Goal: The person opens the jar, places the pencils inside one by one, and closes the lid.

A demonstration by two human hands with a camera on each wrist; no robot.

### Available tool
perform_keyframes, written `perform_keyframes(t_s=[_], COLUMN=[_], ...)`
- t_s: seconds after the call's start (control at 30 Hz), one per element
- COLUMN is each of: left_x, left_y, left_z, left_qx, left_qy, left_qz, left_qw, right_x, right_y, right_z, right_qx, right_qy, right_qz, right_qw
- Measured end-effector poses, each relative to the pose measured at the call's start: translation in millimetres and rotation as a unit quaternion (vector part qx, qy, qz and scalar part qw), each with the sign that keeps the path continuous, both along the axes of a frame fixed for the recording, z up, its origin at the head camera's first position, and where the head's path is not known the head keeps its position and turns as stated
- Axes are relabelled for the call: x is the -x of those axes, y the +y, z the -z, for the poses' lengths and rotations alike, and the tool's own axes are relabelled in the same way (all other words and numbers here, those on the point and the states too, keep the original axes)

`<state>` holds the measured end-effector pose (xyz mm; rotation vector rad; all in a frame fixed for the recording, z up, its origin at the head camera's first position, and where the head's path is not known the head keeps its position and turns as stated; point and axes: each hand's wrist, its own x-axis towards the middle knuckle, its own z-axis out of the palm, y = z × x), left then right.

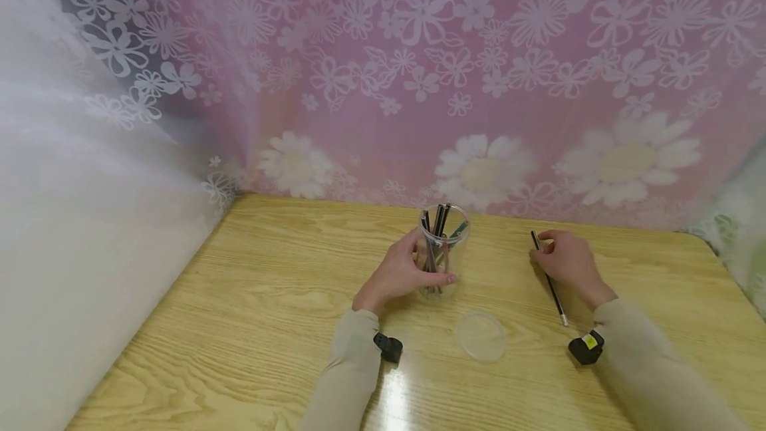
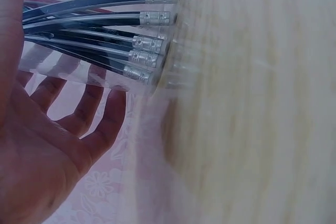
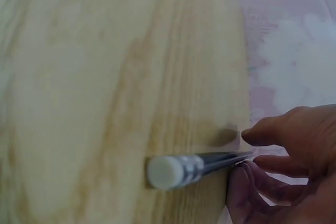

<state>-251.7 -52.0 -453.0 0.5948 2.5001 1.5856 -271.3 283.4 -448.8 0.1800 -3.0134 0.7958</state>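
A clear cylindrical jar (image 1: 444, 261) stands upright on the table, holding several dark pencils (image 2: 100, 17) with their eraser ends at the bottom. My left hand (image 1: 399, 268) grips it from the left, thumb across the near side and fingers round the far side. Something green (image 1: 459, 229) leans inside near the rim. Farther right, my right hand (image 1: 567, 259) pinches a black pencil (image 1: 552, 288) near its far end. Its white eraser (image 3: 165, 172) points toward the right wrist camera. The index fingertip looks slightly apart from the pencil; the exact finger contact is partly hidden.
A round translucent lid (image 1: 481, 336) lies flat on the wood-grain table (image 1: 269, 324), between the two forearms. Behind the table's back edge hangs a pink flowered curtain (image 1: 383, 85). Pale sheeting (image 1: 90, 185) borders the left side.
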Motion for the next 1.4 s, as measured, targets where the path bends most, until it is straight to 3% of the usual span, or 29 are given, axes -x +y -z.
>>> perform_keyframes(t_s=[0.53, 0.73, 0.93, 1.23, 1.33, 1.4], left_x=[2.6, 2.8, 2.3, 2.1, 2.4, 2.6], left_y=[-7, -7, -6, -4, -3, -2], left_z=[-6.8, -7.1, -7.1, -5.9, -4.8, -4.0], left_qx=[0.017, 0.005, 0.021, 0.023, 0.022, 0.021], left_qy=[-0.007, -0.015, -0.013, -0.003, -0.003, -0.003], left_qz=[0.006, 0.014, 0.015, 0.019, 0.021, 0.024], left_qw=[0.9998, 0.9998, 0.9996, 0.9995, 0.9995, 0.9995], right_x=[4.8, 4.3, -7.3, -31.4, -40.0, -45.7], right_y=[-16, -17, -24, -37, -43, -47], right_z=[0.7, -6.8, -31.1, -89.2, -107.1, -118.7], right_qx=[-0.033, 0.006, 0.081, 0.216, 0.264, 0.314], right_qy=[0.007, -0.008, -0.013, 0.054, 0.092, 0.115], right_qz=[-0.009, -0.003, 0.020, 0.022, 0.017, 0.010], right_qw=[0.999, 1.000, 0.996, 0.975, 0.960, 0.942])
